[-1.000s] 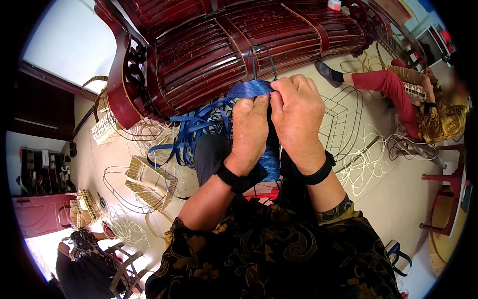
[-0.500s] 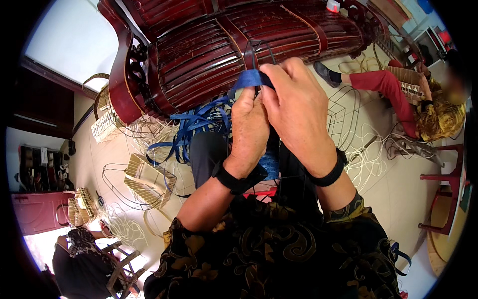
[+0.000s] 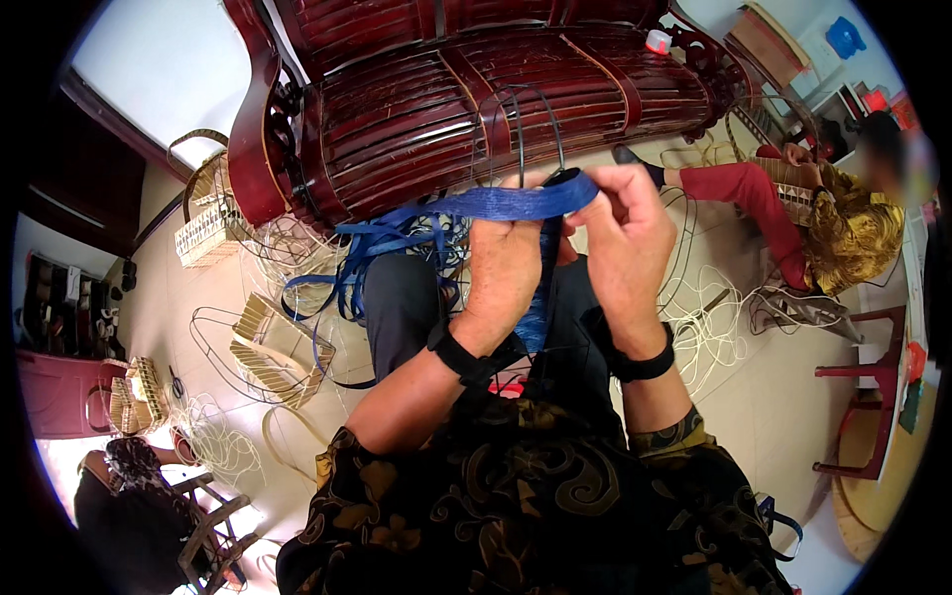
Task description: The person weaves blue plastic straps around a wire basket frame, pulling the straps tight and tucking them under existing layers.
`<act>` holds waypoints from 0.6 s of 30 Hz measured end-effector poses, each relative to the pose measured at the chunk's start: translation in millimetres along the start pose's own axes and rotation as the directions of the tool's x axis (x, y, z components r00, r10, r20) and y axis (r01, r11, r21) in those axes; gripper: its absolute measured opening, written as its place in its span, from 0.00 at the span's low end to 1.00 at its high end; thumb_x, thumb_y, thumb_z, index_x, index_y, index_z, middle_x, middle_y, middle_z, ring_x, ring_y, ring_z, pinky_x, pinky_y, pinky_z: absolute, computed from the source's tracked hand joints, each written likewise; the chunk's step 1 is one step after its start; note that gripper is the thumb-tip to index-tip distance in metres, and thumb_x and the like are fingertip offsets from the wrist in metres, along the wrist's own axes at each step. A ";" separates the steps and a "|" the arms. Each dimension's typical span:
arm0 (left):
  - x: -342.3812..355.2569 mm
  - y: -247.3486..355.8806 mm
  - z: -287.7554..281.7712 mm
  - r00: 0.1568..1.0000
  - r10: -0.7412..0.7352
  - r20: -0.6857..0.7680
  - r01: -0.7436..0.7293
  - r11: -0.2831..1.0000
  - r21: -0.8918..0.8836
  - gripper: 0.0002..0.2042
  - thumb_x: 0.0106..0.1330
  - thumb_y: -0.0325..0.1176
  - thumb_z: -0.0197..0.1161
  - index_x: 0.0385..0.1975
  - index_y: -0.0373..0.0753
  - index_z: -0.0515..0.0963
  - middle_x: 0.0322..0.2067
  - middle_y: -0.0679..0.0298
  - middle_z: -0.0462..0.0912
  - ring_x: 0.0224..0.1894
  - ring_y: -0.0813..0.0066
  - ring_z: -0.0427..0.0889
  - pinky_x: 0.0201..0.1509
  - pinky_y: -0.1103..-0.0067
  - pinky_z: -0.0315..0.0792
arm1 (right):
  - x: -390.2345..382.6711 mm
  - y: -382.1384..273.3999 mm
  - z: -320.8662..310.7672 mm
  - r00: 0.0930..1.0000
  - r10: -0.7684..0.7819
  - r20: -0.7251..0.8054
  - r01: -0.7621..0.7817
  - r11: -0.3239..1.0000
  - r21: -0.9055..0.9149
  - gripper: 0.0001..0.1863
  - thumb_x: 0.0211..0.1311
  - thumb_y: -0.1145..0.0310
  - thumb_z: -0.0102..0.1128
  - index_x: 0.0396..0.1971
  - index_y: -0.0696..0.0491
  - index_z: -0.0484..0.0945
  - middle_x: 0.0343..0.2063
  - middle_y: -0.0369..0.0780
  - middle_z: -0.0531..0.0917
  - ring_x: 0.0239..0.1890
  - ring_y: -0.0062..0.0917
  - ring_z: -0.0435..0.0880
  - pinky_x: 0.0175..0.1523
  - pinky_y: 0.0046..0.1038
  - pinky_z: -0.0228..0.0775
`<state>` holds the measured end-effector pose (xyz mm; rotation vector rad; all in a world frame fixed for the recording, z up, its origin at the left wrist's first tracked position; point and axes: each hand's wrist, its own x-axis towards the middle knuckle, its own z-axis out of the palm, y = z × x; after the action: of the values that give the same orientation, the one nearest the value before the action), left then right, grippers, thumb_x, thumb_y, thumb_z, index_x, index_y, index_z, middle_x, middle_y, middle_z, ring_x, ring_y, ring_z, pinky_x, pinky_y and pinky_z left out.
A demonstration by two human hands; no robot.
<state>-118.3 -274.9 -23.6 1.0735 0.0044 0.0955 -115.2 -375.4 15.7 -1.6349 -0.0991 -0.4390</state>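
A flat, shiny blue strip (image 3: 496, 204) runs across in front of me from the left and bends into a loop at its right end. My right hand (image 3: 631, 248) pinches that bend between thumb and fingers. Beneath the strip, my left hand (image 3: 499, 278) is closed around a dark wire frame (image 3: 520, 139), whose thin loops rise beyond the fingers. Blue wrapping (image 3: 536, 319) covers part of the frame below, between my knees. The left fingertips are partly hidden by the strip. More blue strips (image 3: 382, 243) lie in a loose tangle beyond my left knee.
A dark red wooden bench (image 3: 407, 119) stands ahead. On the floor at left lie a half-covered beige basket frame (image 3: 278, 347) and pale cord (image 3: 213, 436). A white coil of cord (image 3: 709, 322) is at right, near a seated person (image 3: 843, 218) and a red stool (image 3: 863, 382).
My right hand has moved right and turned, drawing the strip's loop out wider. The strip now stretches across above my left hand, which stays on the frame. The view has shifted slightly.
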 end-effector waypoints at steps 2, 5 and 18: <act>1.2 -2.6 -0.2 0.999 0.035 0.011 -0.035 0.999 -0.004 0.11 0.75 0.32 0.50 0.50 0.34 0.73 0.24 0.61 0.80 0.19 0.77 0.78 0.21 0.82 0.73 | -5.8 8.3 -2.0 0.997 -0.076 0.011 0.076 0.997 0.010 0.04 0.62 0.77 0.61 0.35 0.59 0.78 0.27 0.36 0.82 0.24 0.14 0.79 0.28 0.17 0.71; 5.0 -5.3 -1.6 0.994 0.110 0.000 -0.108 0.977 0.181 0.10 0.74 0.30 0.52 0.49 0.35 0.75 0.30 0.63 0.81 0.29 0.80 0.78 0.32 0.83 0.73 | -6.8 16.3 -5.1 0.981 -0.185 0.054 0.190 0.976 -0.105 0.05 0.59 0.79 0.62 0.35 0.60 0.78 0.34 0.40 0.82 0.30 0.22 0.82 0.33 0.21 0.74; 13.9 -12.0 -1.4 0.988 0.152 0.033 -0.155 0.950 0.271 0.12 0.72 0.27 0.55 0.52 0.34 0.75 0.42 0.66 0.79 0.44 0.84 0.74 0.49 0.84 0.69 | 9.8 28.2 -3.0 0.846 -0.510 0.157 0.505 0.669 -0.545 0.10 0.46 0.83 0.62 0.31 0.56 0.79 0.33 0.42 0.81 0.36 0.37 0.77 0.41 0.33 0.71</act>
<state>-103.6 -278.2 -34.2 1.3503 -0.0787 0.2351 -97.9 -383.6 -7.3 -2.2013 -0.4700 -0.9838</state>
